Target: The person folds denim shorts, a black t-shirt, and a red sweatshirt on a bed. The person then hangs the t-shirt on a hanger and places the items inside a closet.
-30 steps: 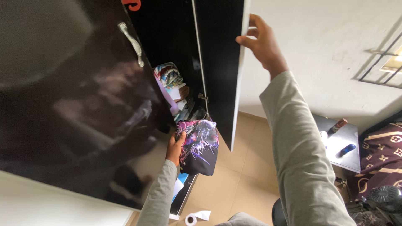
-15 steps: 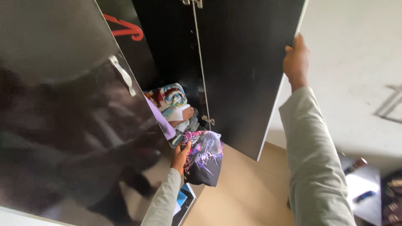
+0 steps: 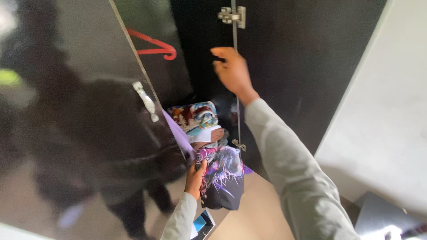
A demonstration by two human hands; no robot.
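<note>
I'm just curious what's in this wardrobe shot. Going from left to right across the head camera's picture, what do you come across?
Glossy black door → its metal handle → red hanger → stack of folded clothes → right hand, raised and empty → open right door → white wall.

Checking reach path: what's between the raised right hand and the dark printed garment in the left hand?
Head view: between right hand and printed garment sits a stack of folded clothes inside the wardrobe.

Single head-worn view, looking down, close to open dark wardrobe [image 3: 284,66]
</note>
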